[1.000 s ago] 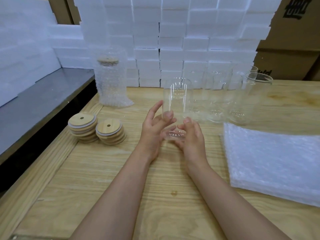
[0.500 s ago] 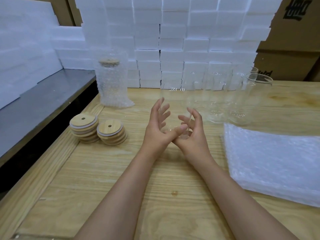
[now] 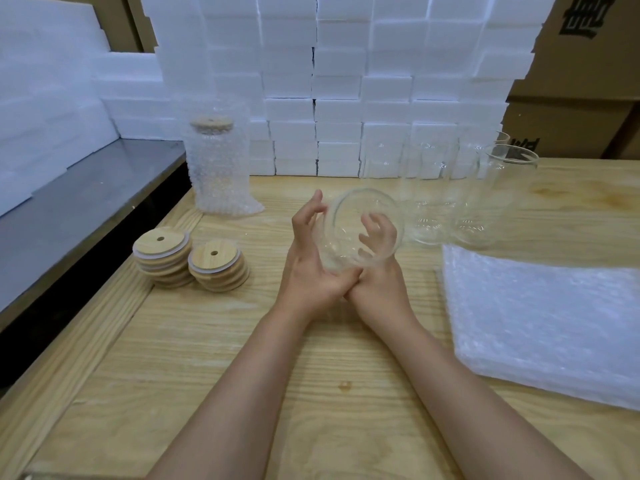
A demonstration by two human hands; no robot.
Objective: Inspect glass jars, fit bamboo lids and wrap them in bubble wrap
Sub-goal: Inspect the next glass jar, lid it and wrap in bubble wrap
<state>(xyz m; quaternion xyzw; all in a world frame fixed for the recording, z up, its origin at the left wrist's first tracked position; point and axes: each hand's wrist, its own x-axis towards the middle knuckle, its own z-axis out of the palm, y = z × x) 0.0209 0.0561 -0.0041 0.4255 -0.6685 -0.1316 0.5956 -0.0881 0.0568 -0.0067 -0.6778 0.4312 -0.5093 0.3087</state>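
A wall of stacked white foam blocks (image 3: pixel 346 81) is seen across the back, with brown cardboard boxes (image 3: pixel 581 81) at the far right. A pale wooden table (image 3: pixel 207 358) fills the foreground, bordered on the left by a lower grey surface (image 3: pixel 86 202). A thick pile of bubble wrap sheets (image 3: pixel 540 323) is laid flat on the right side of the table.

At the back left of the table a wrapped jar (image 3: pixel 220 168) is stood upright, covered in bubble wrap, with a bamboo lid visible through the top. A row of empty jars (image 3: pixel 485 195) is set upright at the back right, just beyond the bubble wrap.

Above the middle of the table, a clear glass jar (image 3: pixel 353 209) is held tipped over, its round open mouth turned towards the viewer; no lid is fitted, and the glass looks smooth and colourless. Two short stacks of round bamboo lids (image 3: pixel 162 256), each with a small hole, are placed side by side to the left.

The jar's left wall is cupped by the left hand (image 3: pixel 311 271), fingers curved upward. The right hand (image 3: pixel 381 282) is wrapped round the right side, its curled fingers seen through the glass.
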